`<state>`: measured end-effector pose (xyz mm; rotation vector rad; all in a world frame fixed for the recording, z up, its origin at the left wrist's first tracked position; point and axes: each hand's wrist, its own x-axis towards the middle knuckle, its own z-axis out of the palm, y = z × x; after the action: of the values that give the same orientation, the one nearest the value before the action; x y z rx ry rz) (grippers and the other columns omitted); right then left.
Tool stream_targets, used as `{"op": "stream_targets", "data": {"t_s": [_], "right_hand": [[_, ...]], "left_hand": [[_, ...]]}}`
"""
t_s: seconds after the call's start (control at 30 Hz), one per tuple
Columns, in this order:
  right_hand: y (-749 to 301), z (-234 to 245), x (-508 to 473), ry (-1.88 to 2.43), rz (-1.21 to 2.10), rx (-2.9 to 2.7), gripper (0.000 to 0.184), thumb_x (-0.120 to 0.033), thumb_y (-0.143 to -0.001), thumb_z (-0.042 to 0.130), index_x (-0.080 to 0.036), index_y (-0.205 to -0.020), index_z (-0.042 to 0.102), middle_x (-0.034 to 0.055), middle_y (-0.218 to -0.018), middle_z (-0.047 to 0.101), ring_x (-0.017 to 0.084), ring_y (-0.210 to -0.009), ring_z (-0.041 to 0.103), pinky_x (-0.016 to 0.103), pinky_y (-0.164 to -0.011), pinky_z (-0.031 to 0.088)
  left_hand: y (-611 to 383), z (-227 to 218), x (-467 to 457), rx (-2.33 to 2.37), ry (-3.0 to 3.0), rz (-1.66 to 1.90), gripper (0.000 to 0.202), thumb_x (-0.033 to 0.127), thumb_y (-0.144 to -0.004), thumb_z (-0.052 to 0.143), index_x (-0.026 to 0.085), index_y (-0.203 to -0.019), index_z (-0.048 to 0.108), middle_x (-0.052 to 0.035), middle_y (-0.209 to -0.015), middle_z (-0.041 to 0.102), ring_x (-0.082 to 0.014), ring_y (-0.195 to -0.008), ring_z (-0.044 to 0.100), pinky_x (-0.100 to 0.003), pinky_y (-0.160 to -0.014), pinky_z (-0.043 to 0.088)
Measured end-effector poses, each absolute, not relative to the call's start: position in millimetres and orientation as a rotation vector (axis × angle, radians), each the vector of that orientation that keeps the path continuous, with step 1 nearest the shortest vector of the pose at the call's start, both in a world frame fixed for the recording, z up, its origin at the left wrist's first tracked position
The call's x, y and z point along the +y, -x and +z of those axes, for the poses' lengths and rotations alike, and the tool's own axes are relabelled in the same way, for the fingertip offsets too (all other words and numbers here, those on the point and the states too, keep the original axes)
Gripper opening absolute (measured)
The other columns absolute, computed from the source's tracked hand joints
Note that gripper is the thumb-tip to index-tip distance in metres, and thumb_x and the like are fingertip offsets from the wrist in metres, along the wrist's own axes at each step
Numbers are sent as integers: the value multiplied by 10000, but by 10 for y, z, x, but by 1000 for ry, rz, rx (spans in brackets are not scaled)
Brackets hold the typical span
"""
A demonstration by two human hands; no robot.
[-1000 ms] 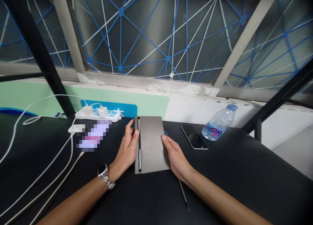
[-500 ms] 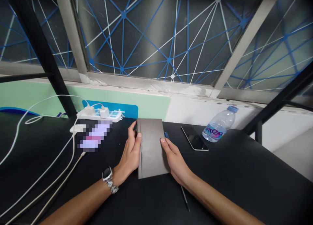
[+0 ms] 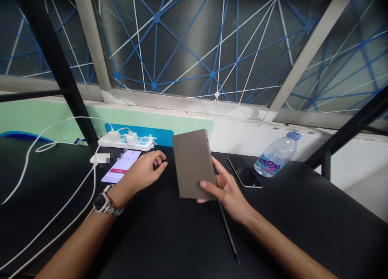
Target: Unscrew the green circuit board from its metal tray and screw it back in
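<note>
Head view: right hand (image 3: 229,193) grips a grey-brown case (image 3: 193,162) (perhaps a notebook); left hand (image 3: 144,172) is free, loosely curled.

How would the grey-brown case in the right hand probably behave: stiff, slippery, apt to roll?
The case is probably stiff: its edges look straight though only the right hand holds it. Its matte surface seems not very slippery. Being flat, it should hardly roll.

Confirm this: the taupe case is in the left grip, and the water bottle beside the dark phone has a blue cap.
No: the head view shows the taupe case in the right grip, not the left grip. The water bottle beside the dark phone has a blue cap.
</note>
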<state>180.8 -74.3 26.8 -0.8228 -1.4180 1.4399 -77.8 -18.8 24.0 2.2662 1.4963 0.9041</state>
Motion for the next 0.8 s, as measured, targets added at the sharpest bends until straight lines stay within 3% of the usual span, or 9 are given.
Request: {"op": "stream_targets", "data": {"t_s": [0.1, 0.17, 0.33, 0.53, 0.8], "right_hand": [[-1870, 245, -688, 853, 1108, -1541, 636, -257, -871, 656, -280, -1448, 389, 83, -1345, 594, 278, -1187, 604, 481, -1009, 513], [-1905, 217, -671, 901, 836, -1658, 572, -232, -880, 635, -271, -1420, 448, 57, -1403, 555, 268, -1297, 514, 468, -1124, 390], [-1948, 141, -676, 990, 421, -1951, 533, -166, -896, 568, -271, -1410, 475, 41, -1371, 589, 245, -1217, 588, 454, -1084, 442], [-1942, 79, -661, 936, 265, -2156, 611, -55, -877, 496, -308, -1430, 437, 2, -1399, 564, 204, -1274, 542, 442, -1118, 421], [-1953, 22, -613, 951, 132, -2265, 638, -21, -863, 457, -292, -1439, 420, 3, -1423, 545, 183, -1316, 503, 402, -1107, 441]], "left_hand": [[1000, 142, -93, 1485, -2359, 612, 161, 315, -770, 618, 189, -866, 645, -61, -870, 626, -227, -838, 611, -337, -759, 479], [1078, 78, -54, 1496, -2291, 522, 141, 276, -726, 625, 180, -827, 647, -57, -834, 621, -213, -786, 611, -318, -726, 484], [1084, 74, -24, 1538, -2097, 446, 110, 207, -660, 613, 174, -763, 634, -24, -713, 636, -190, -693, 626, -269, -648, 476], [1031, 171, -66, 1612, -2178, 308, 148, 99, -708, 513, 155, -744, 645, -51, -713, 680, -184, -676, 629, -252, -623, 419], [1059, 80, -53, 1621, -2324, 326, 142, 110, -747, 517, 167, -745, 647, -36, -660, 623, -170, -591, 550, -259, -559, 334]]}}
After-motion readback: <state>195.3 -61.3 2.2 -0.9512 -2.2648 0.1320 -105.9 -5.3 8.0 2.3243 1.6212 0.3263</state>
